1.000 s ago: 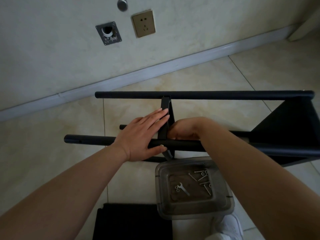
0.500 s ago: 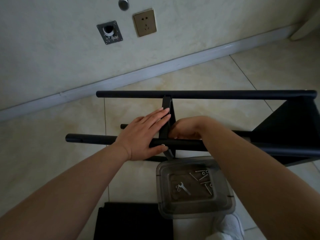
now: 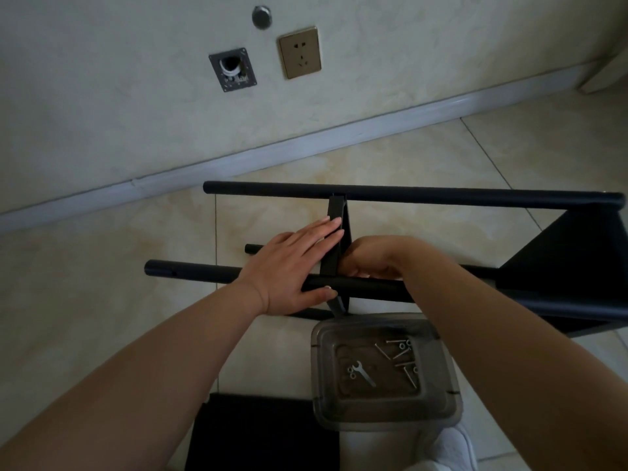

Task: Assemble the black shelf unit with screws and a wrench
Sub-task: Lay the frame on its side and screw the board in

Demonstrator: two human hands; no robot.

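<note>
Left hand [image 3: 292, 266] lies flat, fingers straight, bracing the black shelf unit [image 3: 441, 198] on its side on the floor, right hand [image 3: 370, 260] curled behind a half-fixed shelf panel [image 3: 336, 246], grip unclear; wrench [image 3: 365, 373] and screws [image 3: 401, 355] remain unused in the tub [image 3: 438, 413].

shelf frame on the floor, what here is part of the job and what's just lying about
Part of the job:
shelf frame
left hand
right hand
wrench
screws
plastic tub
black panel

Just there:
wall socket
open wall box
white shoe
</note>
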